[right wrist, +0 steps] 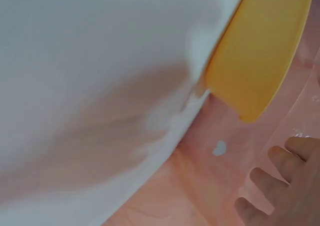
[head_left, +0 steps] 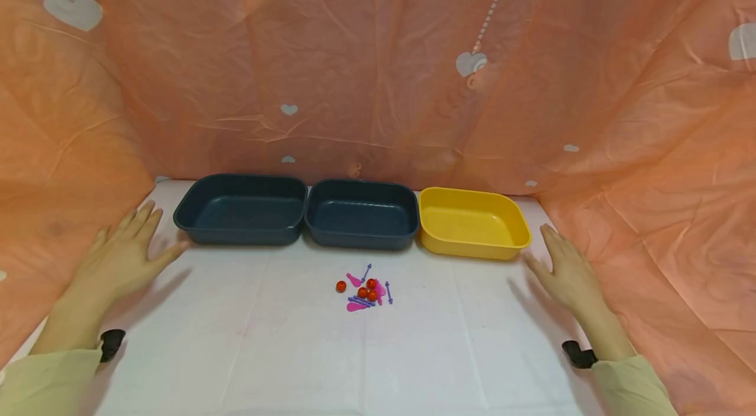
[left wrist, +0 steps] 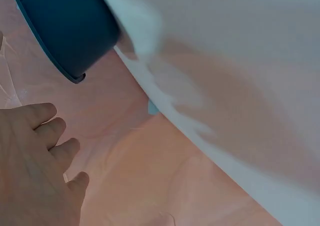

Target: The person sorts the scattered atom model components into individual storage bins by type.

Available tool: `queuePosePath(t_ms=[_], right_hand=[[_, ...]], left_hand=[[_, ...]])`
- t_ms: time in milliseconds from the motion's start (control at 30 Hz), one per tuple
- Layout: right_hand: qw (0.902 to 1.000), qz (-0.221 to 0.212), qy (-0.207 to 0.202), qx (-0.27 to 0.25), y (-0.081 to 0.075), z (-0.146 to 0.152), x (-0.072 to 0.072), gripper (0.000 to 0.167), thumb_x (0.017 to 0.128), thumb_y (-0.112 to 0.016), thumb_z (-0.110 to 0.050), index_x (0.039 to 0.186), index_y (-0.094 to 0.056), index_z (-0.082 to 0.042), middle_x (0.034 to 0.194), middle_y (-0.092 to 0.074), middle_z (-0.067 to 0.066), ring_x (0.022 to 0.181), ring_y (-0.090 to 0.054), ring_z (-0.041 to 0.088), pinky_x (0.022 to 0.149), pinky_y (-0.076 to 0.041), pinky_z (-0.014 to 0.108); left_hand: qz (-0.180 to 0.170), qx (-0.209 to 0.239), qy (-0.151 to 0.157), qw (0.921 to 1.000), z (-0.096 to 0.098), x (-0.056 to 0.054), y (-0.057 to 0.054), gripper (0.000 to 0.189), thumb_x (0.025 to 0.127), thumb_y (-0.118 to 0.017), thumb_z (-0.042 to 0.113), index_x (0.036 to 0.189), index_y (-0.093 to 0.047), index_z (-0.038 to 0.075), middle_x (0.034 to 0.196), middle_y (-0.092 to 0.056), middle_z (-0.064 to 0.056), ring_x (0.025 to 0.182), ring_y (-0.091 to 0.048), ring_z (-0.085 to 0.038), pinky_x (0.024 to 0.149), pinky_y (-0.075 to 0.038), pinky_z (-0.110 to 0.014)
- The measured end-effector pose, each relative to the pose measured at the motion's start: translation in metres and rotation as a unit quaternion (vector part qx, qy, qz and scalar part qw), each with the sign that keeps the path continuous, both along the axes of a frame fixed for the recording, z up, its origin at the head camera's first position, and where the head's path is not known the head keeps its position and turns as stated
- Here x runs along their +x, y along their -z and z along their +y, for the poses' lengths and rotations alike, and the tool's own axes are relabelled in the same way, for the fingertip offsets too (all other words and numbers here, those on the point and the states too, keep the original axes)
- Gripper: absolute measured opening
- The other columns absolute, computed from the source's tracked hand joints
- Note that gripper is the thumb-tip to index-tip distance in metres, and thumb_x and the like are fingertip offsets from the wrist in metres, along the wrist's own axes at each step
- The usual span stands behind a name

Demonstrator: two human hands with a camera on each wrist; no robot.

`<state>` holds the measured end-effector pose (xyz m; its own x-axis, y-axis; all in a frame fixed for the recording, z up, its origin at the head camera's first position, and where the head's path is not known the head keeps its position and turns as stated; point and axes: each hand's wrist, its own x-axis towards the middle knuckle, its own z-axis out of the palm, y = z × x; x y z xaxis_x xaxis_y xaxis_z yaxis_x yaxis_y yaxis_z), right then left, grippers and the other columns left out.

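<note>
My left hand (head_left: 121,263) hovers at the left side of the table, fingers spread, thumb near the larger dark blue tray (head_left: 239,236). On the opposite side my right hand (head_left: 568,277) is held with straight fingers beside the yellow tray (head_left: 472,249). Neither hand holds anything, and both cast shadows on the white cloth. Between them, in front of the trays, lies a small loose pile: several red balls (head_left: 341,286), several pink paddle-shaped pieces (head_left: 356,306) and several thin purple sticks (head_left: 389,292). The wrist views show the fingers apart from the dark blue and yellow trays.
A smaller dark blue tray (head_left: 361,241) stands between the other two, the three in a row along the back of the table. White cloth (head_left: 295,357) covers the table. Orange curtain (head_left: 378,75) with pale hearts hangs behind and along both sides.
</note>
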<state>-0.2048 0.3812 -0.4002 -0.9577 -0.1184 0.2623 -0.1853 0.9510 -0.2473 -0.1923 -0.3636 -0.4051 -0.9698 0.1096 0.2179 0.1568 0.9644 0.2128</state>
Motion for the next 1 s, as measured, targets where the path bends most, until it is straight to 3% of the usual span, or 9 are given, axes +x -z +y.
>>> queuePosePath(t_ms=[333, 567, 833, 1000], right_hand=[[0.9925, 0.102, -0.053, -0.042, -0.005, -0.037, -0.003, 0.059, 0.1, -0.067, -0.029, 0.146, -0.051, 0.005, 0.148, -0.052, 0.03, 0.136, -0.045, 0.052, 0.11, -0.036, 0.068], [0.985, 0.111, -0.097, -0.091, -0.004, -0.07, 0.002, 0.05, 0.099, -0.071, -0.02, 0.139, -0.056, 0.004, 0.139, -0.058, 0.028, 0.123, -0.054, 0.048, 0.102, -0.043, 0.066], [0.9761, 0.105, -0.15, -0.117, 0.0, -0.101, 0.002, 0.043, 0.095, -0.074, -0.01, 0.133, -0.06, 0.004, 0.13, -0.063, 0.02, 0.104, -0.063, 0.035, 0.087, -0.057, 0.055], [0.9706, 0.073, -0.182, -0.139, 0.001, -0.123, 0.002, 0.04, 0.094, -0.075, -0.008, 0.13, -0.063, 0.003, 0.121, -0.065, 0.016, 0.098, -0.064, 0.027, 0.083, -0.06, 0.044]], left_hand=[[0.021, 0.007, 0.014, 0.9997, 0.011, -0.016, -0.009, 0.087, 0.106, -0.05, 0.052, 0.155, -0.027, -0.016, 0.164, -0.021, -0.036, 0.155, -0.01, -0.051, 0.116, -0.008, -0.077], [0.011, -0.007, 0.023, 0.9997, 0.02, -0.022, -0.008, 0.088, 0.107, -0.048, 0.054, 0.154, -0.029, -0.018, 0.16, -0.024, -0.041, 0.15, -0.017, -0.059, 0.118, -0.008, -0.076], [-0.025, 0.015, 0.026, 0.9993, 0.025, -0.027, -0.004, 0.092, 0.107, -0.045, 0.057, 0.155, -0.023, -0.019, 0.161, -0.018, -0.042, 0.151, -0.01, -0.06, 0.122, 0.001, -0.071], [-0.034, 0.021, 0.026, 0.9989, 0.025, -0.031, -0.003, 0.093, 0.107, -0.043, 0.058, 0.155, -0.021, -0.019, 0.162, -0.014, -0.042, 0.151, -0.006, -0.06, 0.122, 0.005, -0.069]])
